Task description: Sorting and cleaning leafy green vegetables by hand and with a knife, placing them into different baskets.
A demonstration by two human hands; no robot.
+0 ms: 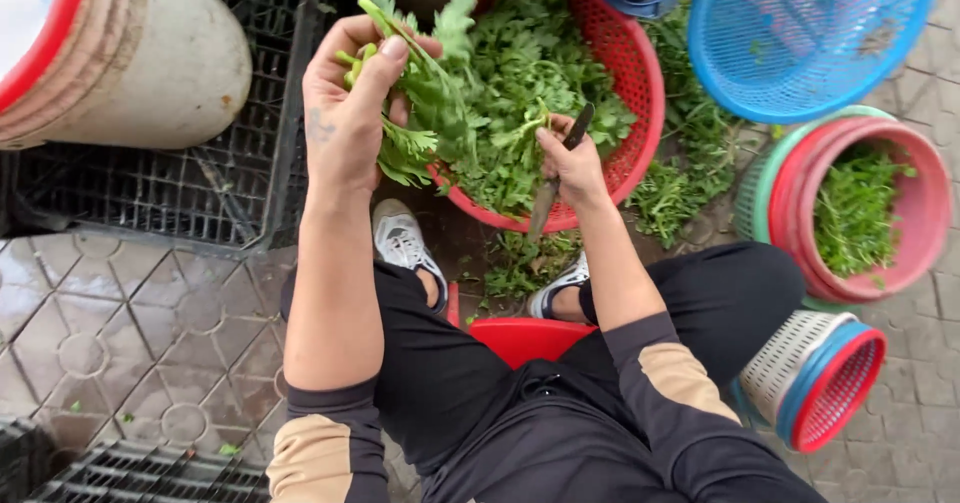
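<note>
From the camera on my head, looking down: my left hand (345,113) is raised in front of me, fingers and thumb curled tight around a bunch of leafy green herbs (425,103). The pale green stem ends poke out above my thumb, and the frilly, deeply cut leaves hang down and to the right, over the rim of the red basket (645,103). The leaves look soft, thin and a little limp, bright green against the darker heap behind.

My right hand (570,163) is lower and closer to the basket's near edge, closed around a small knife (560,178): its dark handle sticks up past my fingers, the dull grey blade points down toward my feet.

The red basket is round, plastic, pierced with a fine lattice, and heaped with the same herbs. More sprigs lie loose on the wet paving just beside it. To the right sits a pink basin (925,213) nested in green and red ones, holding a smaller pile of greens; above it is a blue mesh basket (800,53). A black plastic crate (200,183) with a grid top stands at my left, a grimy white bucket (150,63) lying on it. I sit on a red stool (525,338).
</note>
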